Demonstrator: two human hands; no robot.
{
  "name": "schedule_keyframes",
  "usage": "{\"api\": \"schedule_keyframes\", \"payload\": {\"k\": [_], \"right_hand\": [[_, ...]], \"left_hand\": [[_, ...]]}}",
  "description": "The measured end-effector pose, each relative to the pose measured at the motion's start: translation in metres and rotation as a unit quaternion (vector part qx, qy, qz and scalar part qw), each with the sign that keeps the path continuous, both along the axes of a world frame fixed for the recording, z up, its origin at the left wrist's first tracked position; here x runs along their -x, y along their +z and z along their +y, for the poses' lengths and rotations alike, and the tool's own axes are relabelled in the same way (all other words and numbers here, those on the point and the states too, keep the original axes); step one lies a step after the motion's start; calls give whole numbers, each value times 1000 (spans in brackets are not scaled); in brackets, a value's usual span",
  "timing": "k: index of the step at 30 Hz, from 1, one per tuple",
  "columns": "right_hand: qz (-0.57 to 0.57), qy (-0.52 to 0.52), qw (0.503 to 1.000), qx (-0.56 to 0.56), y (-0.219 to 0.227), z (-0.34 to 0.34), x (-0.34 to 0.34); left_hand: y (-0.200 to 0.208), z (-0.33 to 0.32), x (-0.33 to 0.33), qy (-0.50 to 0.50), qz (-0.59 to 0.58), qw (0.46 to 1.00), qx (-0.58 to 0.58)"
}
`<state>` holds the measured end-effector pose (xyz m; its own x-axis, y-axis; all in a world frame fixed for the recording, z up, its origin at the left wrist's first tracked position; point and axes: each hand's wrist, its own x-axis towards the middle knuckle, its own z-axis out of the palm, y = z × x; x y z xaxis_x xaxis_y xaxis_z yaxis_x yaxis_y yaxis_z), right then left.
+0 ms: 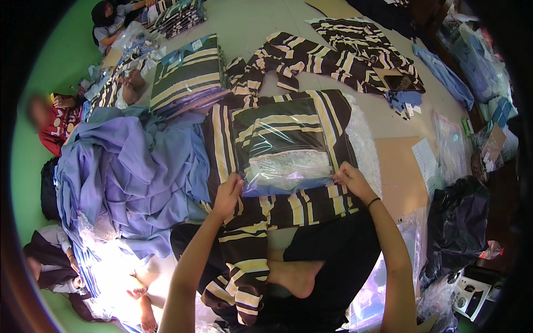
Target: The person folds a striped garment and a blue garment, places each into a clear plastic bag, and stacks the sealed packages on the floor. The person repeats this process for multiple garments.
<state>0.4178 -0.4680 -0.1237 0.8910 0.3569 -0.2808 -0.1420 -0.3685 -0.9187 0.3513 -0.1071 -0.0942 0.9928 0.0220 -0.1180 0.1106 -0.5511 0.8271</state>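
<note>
A clear plastic bag (280, 123) lies in front of me with a folded dark garment with cream and yellow stripes inside. White lace (290, 165) and a blue strip of cloth (286, 187) show through its near part. My left hand (229, 195) is closed on the near left corner of the bag. At the near right corner, the fingers of my right hand (353, 182) pinch the edge. Beneath the bag a brown, cream and yellow striped garment (334, 125) is spread out, and one sleeve (244, 261) runs over my leg.
A purple-blue cloth heap (127, 166) lies left. Behind it stands a stack of bagged striped garments (187, 72). More striped garments (316, 58) lie ahead, one bearing a phone (404, 83). Cardboard (395, 166) and a black bag (458, 222) are right. Other people sit along the left.
</note>
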Motion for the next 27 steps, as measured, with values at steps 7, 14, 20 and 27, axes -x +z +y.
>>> {"api": "schedule_keyframes", "payload": {"k": [7,14,20,27], "right_hand": [[-52,-107,987,106,-5,21,-6],[-121,-93,945,288,-6,35,-11],[-108,-105,902,404,-6,55,-15],[-341,-121,861,358,20,90,-5]], "left_hand": [[-30,-32,-1,227,-83,969,-44],[-44,-35,0,251,-78,963,-58],[-42,-41,-14,213,24,953,-213],[-18,-48,-16,218,-120,885,-394]]}}
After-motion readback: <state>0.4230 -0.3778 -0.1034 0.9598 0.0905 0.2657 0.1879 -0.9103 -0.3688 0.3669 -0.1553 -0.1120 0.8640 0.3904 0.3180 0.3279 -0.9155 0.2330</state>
